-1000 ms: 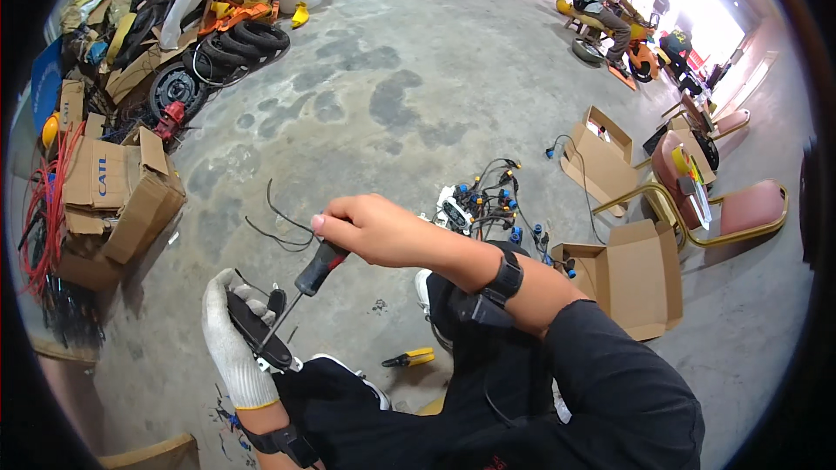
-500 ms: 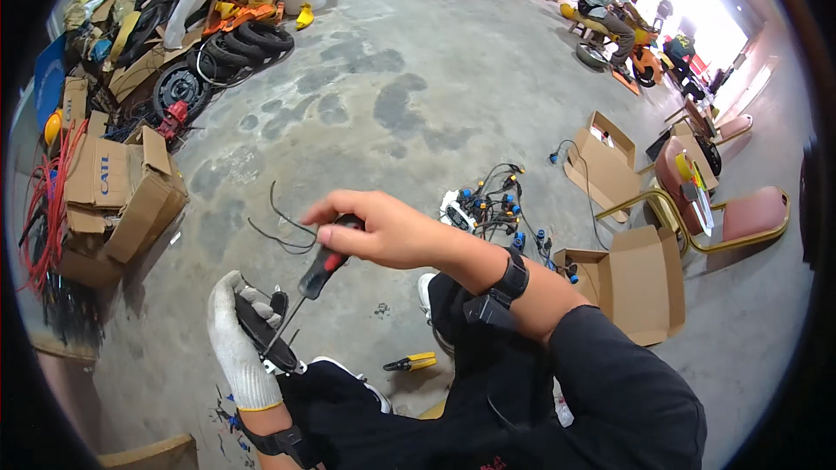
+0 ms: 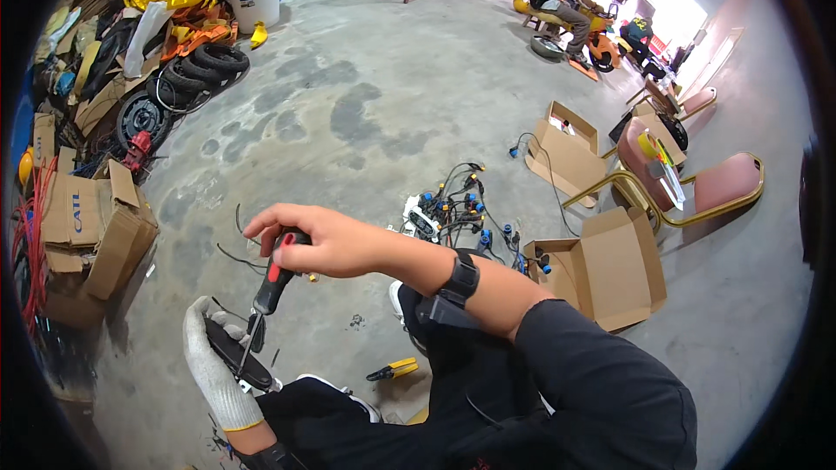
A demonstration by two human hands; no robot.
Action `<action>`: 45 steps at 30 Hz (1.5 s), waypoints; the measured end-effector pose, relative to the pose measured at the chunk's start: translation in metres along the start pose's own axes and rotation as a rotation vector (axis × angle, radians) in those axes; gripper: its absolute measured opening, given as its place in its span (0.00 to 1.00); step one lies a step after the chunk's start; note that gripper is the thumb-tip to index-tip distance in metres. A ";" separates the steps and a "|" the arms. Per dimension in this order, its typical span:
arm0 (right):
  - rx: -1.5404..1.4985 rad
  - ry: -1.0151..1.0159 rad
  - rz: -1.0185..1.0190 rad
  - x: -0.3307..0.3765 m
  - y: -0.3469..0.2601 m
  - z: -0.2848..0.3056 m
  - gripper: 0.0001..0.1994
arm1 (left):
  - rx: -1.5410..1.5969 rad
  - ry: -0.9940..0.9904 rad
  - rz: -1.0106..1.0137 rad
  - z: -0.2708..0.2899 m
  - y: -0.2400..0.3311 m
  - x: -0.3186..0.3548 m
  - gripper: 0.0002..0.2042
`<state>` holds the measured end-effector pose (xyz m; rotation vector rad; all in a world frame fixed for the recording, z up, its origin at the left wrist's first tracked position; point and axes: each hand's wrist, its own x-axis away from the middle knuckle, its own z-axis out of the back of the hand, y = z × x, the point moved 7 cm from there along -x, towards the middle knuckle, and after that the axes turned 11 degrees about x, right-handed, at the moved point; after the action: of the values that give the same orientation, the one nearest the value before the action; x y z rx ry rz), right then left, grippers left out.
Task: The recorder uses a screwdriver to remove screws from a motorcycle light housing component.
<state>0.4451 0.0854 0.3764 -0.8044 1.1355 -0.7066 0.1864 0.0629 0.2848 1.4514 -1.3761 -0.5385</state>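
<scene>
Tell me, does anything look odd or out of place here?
Yes: a tangle of dark cables sprawls on the floor, perhaps easily stepped on, and a yellow-handled tool lies there too. Oddly, only the left hand is gloved; the right hand, gripping the screwdriver, is bare.

Light, overall: bright; your strongest visible source is the doorway [image 3: 664, 4], far beyond and right of your screwdriver [image 3: 272, 289], burnt out to white, its glare softening the crouching person [image 3: 638, 32] beside it. Floor [image 3: 279, 178], beyond the screwdriver: evenly lit, with a faint pale sheen. Shadows: soft; one lies beside the carton [image 3: 91, 218] left of the screwdriver. Your trousers [image 3: 479, 383], right of the screwdriver: near-black, folds mostly lost. Focus: screwdriver handle reasonably crisp to you. Distortion: fisheye; red cables [image 3: 37, 257], well left of the screwdriver, bend and dim toward a black surround.
</scene>
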 end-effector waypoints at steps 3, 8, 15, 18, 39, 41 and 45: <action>0.363 -0.367 -0.742 0.010 0.043 -0.003 0.16 | -0.011 -0.023 0.007 0.005 -0.001 -0.003 0.20; 0.101 -0.148 -0.271 0.007 0.007 -0.006 0.18 | 0.011 0.019 0.006 -0.001 0.004 0.007 0.20; 0.153 -0.227 -0.574 0.009 0.022 -0.010 0.16 | -0.010 0.001 -0.008 0.005 0.003 0.000 0.21; 0.073 -0.158 -0.290 0.006 0.008 -0.007 0.16 | 0.006 0.019 -0.004 0.003 0.005 0.007 0.20; 0.140 -0.135 -0.228 0.004 0.001 -0.003 0.13 | 0.047 0.003 0.002 -0.004 0.004 0.009 0.19; 0.123 -0.125 -0.258 0.006 0.026 -0.003 0.14 | 0.023 0.002 0.007 -0.005 0.002 0.005 0.20; 0.234 -0.106 -0.436 0.008 0.028 -0.011 0.15 | 0.043 -0.007 0.022 0.000 -0.004 -0.002 0.20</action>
<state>0.4390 0.0916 0.3464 -0.8854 0.7677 -1.1229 0.1882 0.0644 0.2803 1.4686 -1.4150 -0.5027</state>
